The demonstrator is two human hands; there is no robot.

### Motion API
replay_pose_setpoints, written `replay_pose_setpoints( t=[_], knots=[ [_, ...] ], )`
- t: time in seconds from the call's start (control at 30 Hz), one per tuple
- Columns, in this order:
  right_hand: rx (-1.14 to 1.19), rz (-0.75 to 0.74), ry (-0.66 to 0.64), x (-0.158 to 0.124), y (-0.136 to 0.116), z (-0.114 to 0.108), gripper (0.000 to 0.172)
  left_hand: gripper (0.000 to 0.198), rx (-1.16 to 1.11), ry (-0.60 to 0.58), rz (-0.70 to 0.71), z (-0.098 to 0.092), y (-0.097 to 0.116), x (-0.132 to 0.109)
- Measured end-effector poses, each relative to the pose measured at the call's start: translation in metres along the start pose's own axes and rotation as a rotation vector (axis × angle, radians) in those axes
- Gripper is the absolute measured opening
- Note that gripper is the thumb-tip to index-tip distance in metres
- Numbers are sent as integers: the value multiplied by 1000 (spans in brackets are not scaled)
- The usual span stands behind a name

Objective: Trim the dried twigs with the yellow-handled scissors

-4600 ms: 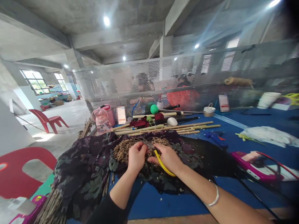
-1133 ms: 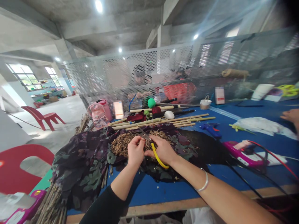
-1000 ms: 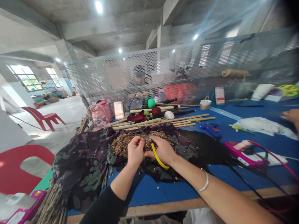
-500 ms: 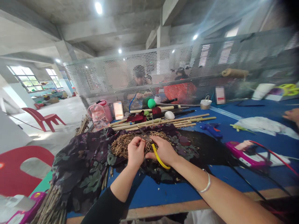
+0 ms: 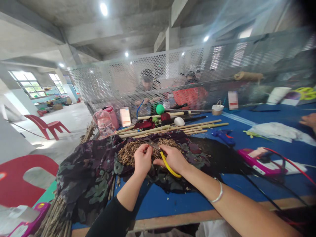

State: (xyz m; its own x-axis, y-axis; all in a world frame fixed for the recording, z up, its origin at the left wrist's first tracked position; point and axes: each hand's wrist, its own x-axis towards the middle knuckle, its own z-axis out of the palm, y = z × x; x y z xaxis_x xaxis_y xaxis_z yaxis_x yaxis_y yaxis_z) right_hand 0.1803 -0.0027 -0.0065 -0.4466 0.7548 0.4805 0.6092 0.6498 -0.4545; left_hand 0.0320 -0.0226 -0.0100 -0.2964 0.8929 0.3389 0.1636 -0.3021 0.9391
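Note:
My right hand [image 5: 174,159] grips a pair of scissors [image 5: 170,167] with yellow handles, its blades pointing up and left over the pile. Close by on the left, my left hand [image 5: 143,159] has thumb and fingers pinched together near the blades; what it pinches is hidden or too small to name. Under both hands lies a heap of brown, chopped dry plant pieces [image 5: 125,154]. The heap rests on a dark floral cloth [image 5: 96,177], spread over the blue table [image 5: 158,205].
Bamboo sticks [image 5: 209,125], a green ball [image 5: 160,109] and a white ball [image 5: 179,121] lie beyond the cloth. To the right are a blue glue gun [image 5: 223,136] and a pink power strip [image 5: 255,163]. A perforated metal screen [image 5: 118,79] stands behind; another person's hand [image 5: 309,121] shows far right.
The scissor blades look slightly further apart now. Both hands stay in nearly the same place over the heap.

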Motion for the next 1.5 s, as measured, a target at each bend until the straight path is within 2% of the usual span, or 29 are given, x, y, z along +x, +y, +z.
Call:
replay_pose_setpoints(
  t=[0.23,0.43,0.73,0.93,1.03,1.17,1.33,1.43,1.5],
  knots=[
    [-90,50,-26,-1,-4,-3,38,23,111,11,11,-2,-1,2],
    [-124,80,-50,0,-4,-5,38,25,129,-32,-8,-2,2,3],
    [-146,134,-99,1,-1,-8,40,26,202,-30,-19,-4,2,4],
    [-68,3,-144,6,13,-23,48,22,379,-17,-20,-11,4,10],
    [-29,-12,-120,8,25,-30,55,24,514,-30,-4,-17,4,14],
    [-7,35,-68,11,34,-33,50,21,669,-81,-9,-22,0,17],
    [-28,134,153,14,40,-31,46,18,720,-94,16,-23,-5,18],
    [19,200,275,15,47,-28,44,13,730,-89,102,-24,-6,18],
    [62,237,310,16,54,-26,42,16,737,-106,165,-22,-6,16]
  ],
)
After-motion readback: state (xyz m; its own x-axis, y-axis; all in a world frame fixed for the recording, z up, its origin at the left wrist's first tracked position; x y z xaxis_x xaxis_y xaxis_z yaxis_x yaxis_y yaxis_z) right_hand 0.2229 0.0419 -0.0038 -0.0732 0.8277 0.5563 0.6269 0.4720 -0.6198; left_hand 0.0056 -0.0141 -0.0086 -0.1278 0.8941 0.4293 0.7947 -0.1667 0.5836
